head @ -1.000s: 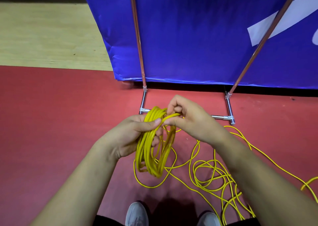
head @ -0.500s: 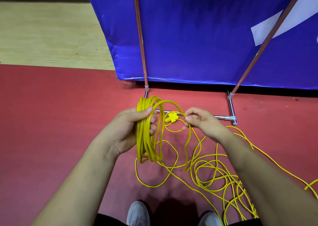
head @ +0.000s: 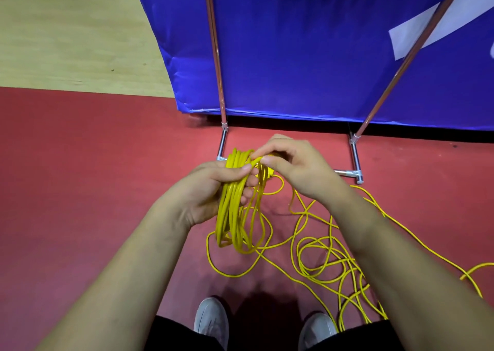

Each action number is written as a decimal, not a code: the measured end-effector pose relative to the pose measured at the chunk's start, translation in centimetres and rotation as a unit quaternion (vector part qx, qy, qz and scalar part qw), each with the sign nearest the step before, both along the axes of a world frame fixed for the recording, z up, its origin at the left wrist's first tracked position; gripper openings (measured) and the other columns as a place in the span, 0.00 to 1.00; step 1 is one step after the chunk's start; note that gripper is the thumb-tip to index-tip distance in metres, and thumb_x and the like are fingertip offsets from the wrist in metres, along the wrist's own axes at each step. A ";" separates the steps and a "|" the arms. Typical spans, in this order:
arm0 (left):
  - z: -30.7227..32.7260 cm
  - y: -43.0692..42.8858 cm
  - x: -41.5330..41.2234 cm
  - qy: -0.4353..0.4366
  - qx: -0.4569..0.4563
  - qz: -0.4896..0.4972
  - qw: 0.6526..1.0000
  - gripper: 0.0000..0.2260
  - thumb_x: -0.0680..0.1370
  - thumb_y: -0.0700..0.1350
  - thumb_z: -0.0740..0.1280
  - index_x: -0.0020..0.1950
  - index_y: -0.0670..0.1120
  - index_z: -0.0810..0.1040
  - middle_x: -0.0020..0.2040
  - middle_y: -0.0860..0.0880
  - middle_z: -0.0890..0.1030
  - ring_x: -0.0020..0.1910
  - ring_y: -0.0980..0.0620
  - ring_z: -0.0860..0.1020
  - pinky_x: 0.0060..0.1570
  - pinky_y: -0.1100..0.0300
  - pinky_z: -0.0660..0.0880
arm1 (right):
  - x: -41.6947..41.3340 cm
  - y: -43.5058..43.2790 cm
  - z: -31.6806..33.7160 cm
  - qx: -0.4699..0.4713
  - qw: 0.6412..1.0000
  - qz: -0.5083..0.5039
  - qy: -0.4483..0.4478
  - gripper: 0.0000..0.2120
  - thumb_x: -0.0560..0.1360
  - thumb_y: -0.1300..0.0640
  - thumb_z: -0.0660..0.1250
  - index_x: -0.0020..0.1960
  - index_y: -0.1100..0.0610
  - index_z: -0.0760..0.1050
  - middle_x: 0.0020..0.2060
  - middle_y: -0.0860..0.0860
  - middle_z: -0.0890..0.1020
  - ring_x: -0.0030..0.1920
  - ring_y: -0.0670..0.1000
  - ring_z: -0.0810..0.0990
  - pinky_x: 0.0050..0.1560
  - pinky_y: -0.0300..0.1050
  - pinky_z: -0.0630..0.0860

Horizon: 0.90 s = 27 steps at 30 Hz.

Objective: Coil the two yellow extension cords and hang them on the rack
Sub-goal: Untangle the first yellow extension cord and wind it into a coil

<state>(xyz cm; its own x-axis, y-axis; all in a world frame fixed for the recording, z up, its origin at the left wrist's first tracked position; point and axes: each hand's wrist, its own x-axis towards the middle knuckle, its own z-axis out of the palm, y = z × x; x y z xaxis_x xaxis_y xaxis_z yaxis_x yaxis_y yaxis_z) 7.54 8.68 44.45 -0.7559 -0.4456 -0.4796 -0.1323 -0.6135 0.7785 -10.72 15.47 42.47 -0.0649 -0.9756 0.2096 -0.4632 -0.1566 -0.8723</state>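
Note:
My left hand grips a hanging coil of yellow extension cord, thumb pressed across the top of its loops. My right hand pinches a strand of the same cord at the top of the coil, right beside my left thumb. Loose yellow cord lies tangled on the red floor to the right, running off toward the right edge. The rack stands just behind my hands: two thin copper-coloured poles rise from a chrome foot frame.
A blue covered panel stands behind the rack poles. Red floor mat spreads left and below; pale wood floor lies at the far left. My grey shoes show at the bottom edge.
My right hand, out to the right half a second ago holding a strand, has come back to the top of the coil, laying another loop into my left hand.

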 end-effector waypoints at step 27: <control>1.0 -1.4 1.6 0.189 0.064 0.036 0.979 0.15 0.63 0.46 0.79 0.43 0.42 0.79 0.32 0.50 0.77 0.29 0.54 0.77 0.27 0.64 0.73 | -6.5 1.8 -13.1 0.206 0.962 -0.168 -0.055 0.10 0.76 0.61 0.68 0.39 0.66 0.74 0.31 0.55 0.71 0.33 0.48 0.67 0.35 0.44 0.63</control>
<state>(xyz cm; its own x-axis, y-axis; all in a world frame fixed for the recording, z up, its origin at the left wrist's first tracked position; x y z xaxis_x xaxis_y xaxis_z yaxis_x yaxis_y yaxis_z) 9.11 7.27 45.47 -0.8593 -0.4585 -0.2266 0.1974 -0.7061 0.6800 -17.19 17.24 29.38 -0.3907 -0.8945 -0.2173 -0.3282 0.3559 -0.8750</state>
